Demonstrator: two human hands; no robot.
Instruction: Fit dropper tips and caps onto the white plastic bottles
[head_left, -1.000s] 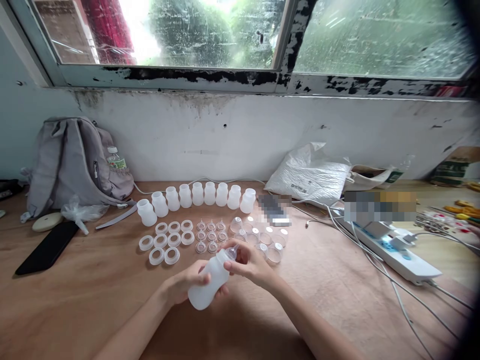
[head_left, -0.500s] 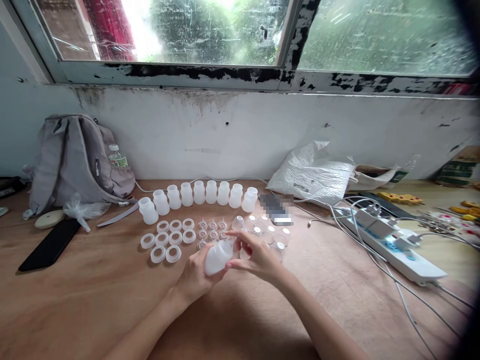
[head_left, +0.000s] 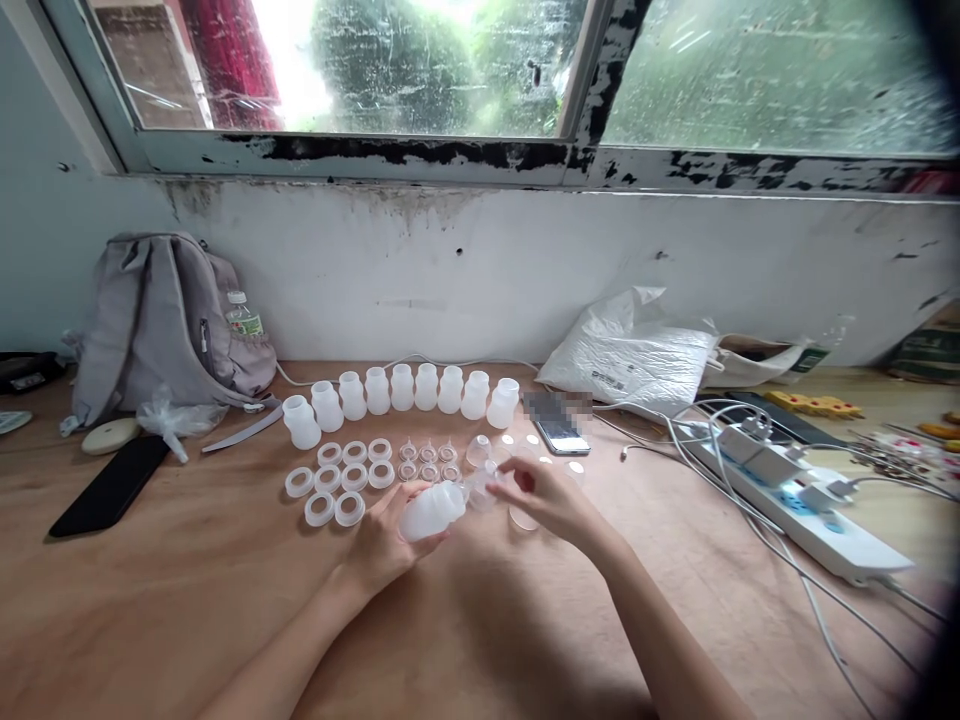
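My left hand (head_left: 386,535) is closed around a frosted white baby bottle (head_left: 431,512), tilted with its neck toward the right. Fingers drawn together, my right hand (head_left: 547,497) is just right of the bottle's neck, over the clear dome caps (head_left: 478,450). Something small and see-through shows at its fingertips, but I cannot make out what it is. Several clear silicone nipples (head_left: 428,453) lie in rows behind the held bottle. Left of them are several translucent rings (head_left: 355,476). More frosted bottles (head_left: 402,388) stand upright in a curved row at the back.
A phone (head_left: 561,430) and a silvery white bag (head_left: 626,350) lie behind the caps. To the right is a power strip (head_left: 810,515) with plugs and loose cables. A grey backpack (head_left: 161,320), a black phone-like slab (head_left: 112,490) and a plastic bag (head_left: 180,415) are on the left.
My right hand has moved off the bottle's neck to the right, toward the dome caps. The bottle has tipped further over in my left hand. The view has shifted slightly.
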